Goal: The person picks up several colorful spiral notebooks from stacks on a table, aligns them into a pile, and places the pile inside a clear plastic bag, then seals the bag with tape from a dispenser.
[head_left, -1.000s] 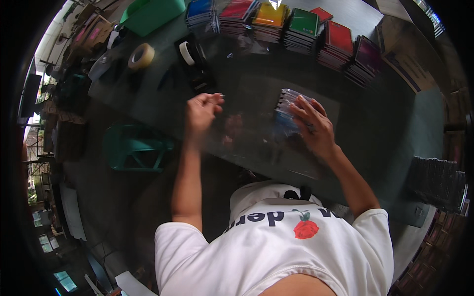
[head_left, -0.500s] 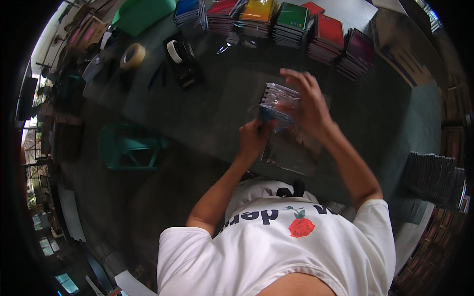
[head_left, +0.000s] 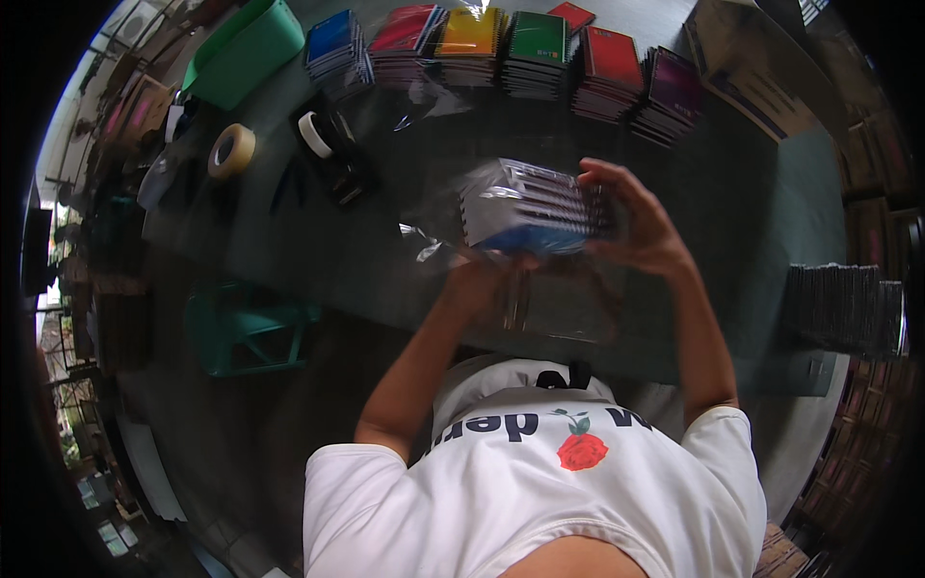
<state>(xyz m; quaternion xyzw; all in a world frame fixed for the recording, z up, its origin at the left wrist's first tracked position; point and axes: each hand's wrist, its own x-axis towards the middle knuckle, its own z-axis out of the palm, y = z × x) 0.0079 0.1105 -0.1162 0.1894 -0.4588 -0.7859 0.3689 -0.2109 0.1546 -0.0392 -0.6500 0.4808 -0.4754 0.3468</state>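
Note:
Between my hands a small stack of spiral notebooks point(head_left: 525, 207) sits in clear plastic film, its blue cover toward me and the page edges up. My left hand point(head_left: 482, 275) grips the stack from below at its near side; its fingers are partly hidden and blurred. On the right, my right hand point(head_left: 641, 222) curves around the stack's right end, thumb below and fingers above, closed on it. Loose clear film point(head_left: 424, 241) sticks out at the stack's left. Another flat clear plastic sheet point(head_left: 564, 308) lies on the table under my hands.
Stacks of spiral notebooks in blue point(head_left: 332, 37), red, yellow, green point(head_left: 538, 39) and purple line the far side. A green bin point(head_left: 246, 58), tape roll point(head_left: 232, 151) and black tape dispenser point(head_left: 332, 154) stand left. A cardboard box point(head_left: 747, 67) is far right, wrapped stacks point(head_left: 843, 303) nearer. A green stool point(head_left: 251, 328) stands lower left.
The notebook stack has turned so its long spiral side shows, and film now trails to its left. My right hand has come down from above onto its right end.

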